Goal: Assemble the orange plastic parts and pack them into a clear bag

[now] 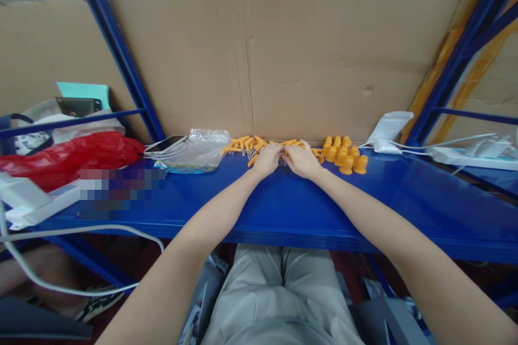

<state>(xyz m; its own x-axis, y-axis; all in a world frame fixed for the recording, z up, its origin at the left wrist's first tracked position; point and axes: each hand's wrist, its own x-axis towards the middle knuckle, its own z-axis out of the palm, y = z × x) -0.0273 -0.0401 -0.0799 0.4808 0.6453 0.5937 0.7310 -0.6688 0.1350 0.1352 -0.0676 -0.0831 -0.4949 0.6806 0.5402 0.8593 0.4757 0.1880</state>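
L hand (267, 159) & R hand (302, 161) nearly meet, fingers curled among orange pcs (258, 143) w/ chains (250, 153); can't tell if either's gripping one. Pcs spread beyond & L of the grip, orange cups (346, 165) just R, plastic bag (198, 152) farther L.

Left fingers (275, 147) and right fingers (292, 152) nearly meet among small orange pieces (248, 143).
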